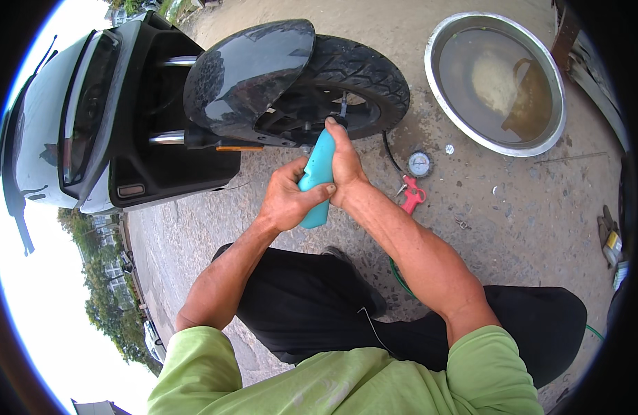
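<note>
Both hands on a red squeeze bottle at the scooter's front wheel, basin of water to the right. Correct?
Not quite: the bottle is turquoise, not red. The head view shows the left hand and right hand gripping it at the front wheel, metal basin to the right.

Rough concrete ground, stained and gritty. Scooter front tyre stands on it just beyond the grip. Right of the grip, near: round pressure gauge with red inflator handle, black hose attached. Farther right and beyond: wide metal basin (murky water inside). Small debris scattered between.
</note>
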Action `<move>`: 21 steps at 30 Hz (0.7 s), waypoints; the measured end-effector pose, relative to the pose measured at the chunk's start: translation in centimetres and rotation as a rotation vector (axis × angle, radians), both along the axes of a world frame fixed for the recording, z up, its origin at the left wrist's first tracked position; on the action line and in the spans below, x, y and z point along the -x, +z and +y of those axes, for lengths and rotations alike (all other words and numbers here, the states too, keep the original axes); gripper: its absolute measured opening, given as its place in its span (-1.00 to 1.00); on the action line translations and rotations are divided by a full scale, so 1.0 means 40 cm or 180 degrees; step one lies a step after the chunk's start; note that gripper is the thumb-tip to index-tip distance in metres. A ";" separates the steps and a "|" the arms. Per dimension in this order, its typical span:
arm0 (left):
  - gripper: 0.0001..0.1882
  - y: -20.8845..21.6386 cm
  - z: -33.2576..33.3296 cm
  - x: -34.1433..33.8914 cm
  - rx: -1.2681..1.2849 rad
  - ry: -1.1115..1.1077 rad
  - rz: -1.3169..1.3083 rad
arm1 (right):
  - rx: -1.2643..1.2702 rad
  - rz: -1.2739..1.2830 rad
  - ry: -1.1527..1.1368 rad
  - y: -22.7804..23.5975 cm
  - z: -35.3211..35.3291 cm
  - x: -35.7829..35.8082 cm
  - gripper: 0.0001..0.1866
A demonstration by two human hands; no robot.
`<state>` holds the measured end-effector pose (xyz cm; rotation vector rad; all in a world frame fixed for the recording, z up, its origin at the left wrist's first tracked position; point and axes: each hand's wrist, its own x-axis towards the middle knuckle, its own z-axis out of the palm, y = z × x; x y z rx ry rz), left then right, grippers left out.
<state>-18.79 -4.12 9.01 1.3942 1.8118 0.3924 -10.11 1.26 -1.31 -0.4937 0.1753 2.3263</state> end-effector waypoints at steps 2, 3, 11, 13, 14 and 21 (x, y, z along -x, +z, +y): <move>-0.69 0.006 0.003 -0.008 -0.0003 0.0010 -0.0011 | 0.0016 0.0004 0.0016 0.000 0.002 -0.002 -0.38; -0.69 0.008 0.003 -0.010 -0.0004 0.0016 -0.0017 | 0.0021 0.0007 0.0027 0.000 0.002 -0.002 -0.38; -0.61 0.002 -0.011 -0.009 -0.0087 0.0063 0.0371 | 0.0168 -0.0198 0.0045 -0.016 -0.003 0.016 -0.30; -0.60 0.013 -0.017 -0.024 -0.0028 0.0086 0.0735 | 0.0247 -0.0310 0.0059 -0.019 -0.018 0.019 -0.25; -0.59 0.022 -0.019 -0.035 -0.0001 0.0076 0.0884 | 0.0231 -0.0339 0.0057 -0.021 -0.021 0.020 -0.24; -0.53 0.044 -0.038 -0.043 -0.0030 -0.0243 0.2160 | -0.0409 -0.1097 0.0366 -0.002 -0.055 0.003 -0.25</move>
